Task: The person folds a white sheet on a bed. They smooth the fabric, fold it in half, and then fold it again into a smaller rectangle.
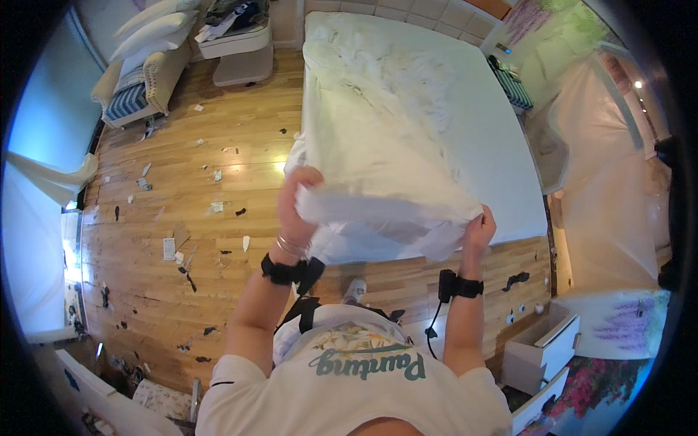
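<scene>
A large white bed cover [371, 138], perhaps a duvet or its cover, is spread over the left part of the bed, its near edge lifted and blurred by motion. My left hand [299, 203] is closed on the cover's near left corner. At the near right corner, my right hand [480, 229] grips the same cloth, fingers curled round the edge. Between both hands the edge hangs above the foot of the bed. Farther back the cover lies bunched and wrinkled. To its right shows the pale bed sheet [494, 160].
The wooden floor [254, 145] on the left is littered with paper scraps and dark bits. An armchair [156, 80] stacked with white pillows [156, 36] stands far left, beside a white bedside table [236, 36]. Open white drawers [542, 349] stand at the near right.
</scene>
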`<action>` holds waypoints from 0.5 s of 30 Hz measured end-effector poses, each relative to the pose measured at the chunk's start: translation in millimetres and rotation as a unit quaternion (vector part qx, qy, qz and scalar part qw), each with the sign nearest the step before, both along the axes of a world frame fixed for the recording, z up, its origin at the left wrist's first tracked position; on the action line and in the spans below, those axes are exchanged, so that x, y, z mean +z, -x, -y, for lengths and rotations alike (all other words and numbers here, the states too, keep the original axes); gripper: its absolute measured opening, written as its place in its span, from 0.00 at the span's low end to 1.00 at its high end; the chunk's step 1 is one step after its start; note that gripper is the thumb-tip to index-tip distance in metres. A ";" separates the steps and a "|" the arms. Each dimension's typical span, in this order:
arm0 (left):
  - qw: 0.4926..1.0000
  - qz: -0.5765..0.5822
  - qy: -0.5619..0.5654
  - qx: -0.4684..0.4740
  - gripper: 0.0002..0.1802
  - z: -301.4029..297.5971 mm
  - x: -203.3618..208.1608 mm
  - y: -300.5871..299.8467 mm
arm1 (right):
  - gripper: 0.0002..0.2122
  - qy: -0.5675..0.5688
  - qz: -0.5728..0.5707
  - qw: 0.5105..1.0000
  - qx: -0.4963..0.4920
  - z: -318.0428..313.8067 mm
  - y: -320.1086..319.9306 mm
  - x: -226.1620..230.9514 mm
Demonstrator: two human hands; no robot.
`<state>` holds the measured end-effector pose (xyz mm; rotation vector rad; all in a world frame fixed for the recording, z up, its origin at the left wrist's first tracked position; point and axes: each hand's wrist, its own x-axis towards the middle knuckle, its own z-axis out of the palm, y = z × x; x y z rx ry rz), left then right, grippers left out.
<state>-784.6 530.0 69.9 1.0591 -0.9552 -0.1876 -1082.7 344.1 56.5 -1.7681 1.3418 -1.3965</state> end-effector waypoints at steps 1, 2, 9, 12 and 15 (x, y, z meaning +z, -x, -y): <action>0.994 0.086 -0.014 -0.072 0.12 -8.5 11.3 8.6 | 0.10 -0.057 -0.040 0.997 0.038 5.1 4.5 -1.7; 0.965 0.225 -0.046 -0.129 0.13 -8.6 23.8 19.4 | 0.10 -0.113 -0.081 0.988 0.073 10.9 13.7 -4.1; 0.760 0.356 -0.507 -0.195 0.17 8.6 -54.1 56.2 | 0.16 0.014 -0.274 0.945 0.177 20.2 45.1 -13.2; 0.744 0.308 -0.540 -0.246 0.23 9.3 -55.6 52.8 | 0.15 0.046 -0.220 0.971 0.079 41.5 54.4 8.0; 0.666 0.387 -0.534 -0.348 0.27 20.5 -34.0 65.3 | 0.15 -0.017 0.021 0.997 0.074 33.5 18.7 75.7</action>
